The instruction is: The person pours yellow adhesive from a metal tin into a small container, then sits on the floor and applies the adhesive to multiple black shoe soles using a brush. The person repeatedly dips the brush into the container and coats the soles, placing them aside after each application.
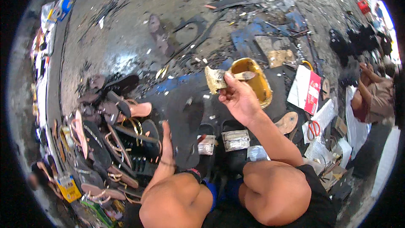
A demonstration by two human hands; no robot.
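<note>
Right hand [239,99] pinches a crusted pale-yellow flat tool [216,79], narrow end rightward, toward the yellow oval tub [265,88]. Near-left, I see a long black sole [184,143] running near-to-far; left hand [167,145] is nearer, its grip I cannot tell.

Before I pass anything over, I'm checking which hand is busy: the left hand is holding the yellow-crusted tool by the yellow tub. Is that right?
Not quite: the hand is wrong. The head view shows the right hand holding the yellow-crusted tool by the yellow tub.
</note>
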